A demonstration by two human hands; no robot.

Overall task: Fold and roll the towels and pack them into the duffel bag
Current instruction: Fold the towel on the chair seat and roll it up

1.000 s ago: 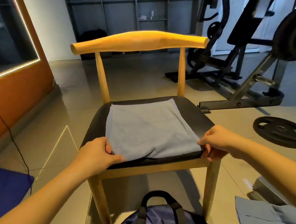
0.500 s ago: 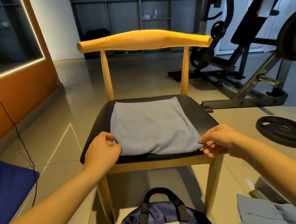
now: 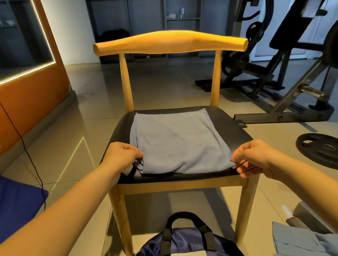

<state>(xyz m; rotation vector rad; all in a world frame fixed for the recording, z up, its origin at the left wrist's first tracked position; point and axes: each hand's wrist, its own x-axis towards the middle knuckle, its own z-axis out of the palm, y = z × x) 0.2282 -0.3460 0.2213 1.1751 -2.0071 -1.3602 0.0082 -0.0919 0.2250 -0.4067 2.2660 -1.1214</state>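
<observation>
The room is dim and warm-toned, with cooler daylight entering from the upper right behind the gym equipment [image 3: 296, 47]. A bright LED strip [image 3: 44, 36] edges the dark panel on the left and reflects as thin lines on the glossy floor tiles [image 3: 75, 155]. The chair [image 3: 168, 44] casts a soft shadow toward the camera. Wide-angle distortion bends straight lines near the edges and stretches the forearms. Focus is fairly sharp at center, softer at the corners.

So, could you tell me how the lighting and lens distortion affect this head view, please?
Head view: the LED strip reflects as a bright line on the glossy floor; the wide-angle lens bows the chair back and stretches both forearms; the towel is evenly lit and sharp; the bag sits in the chair's shadow.
</observation>
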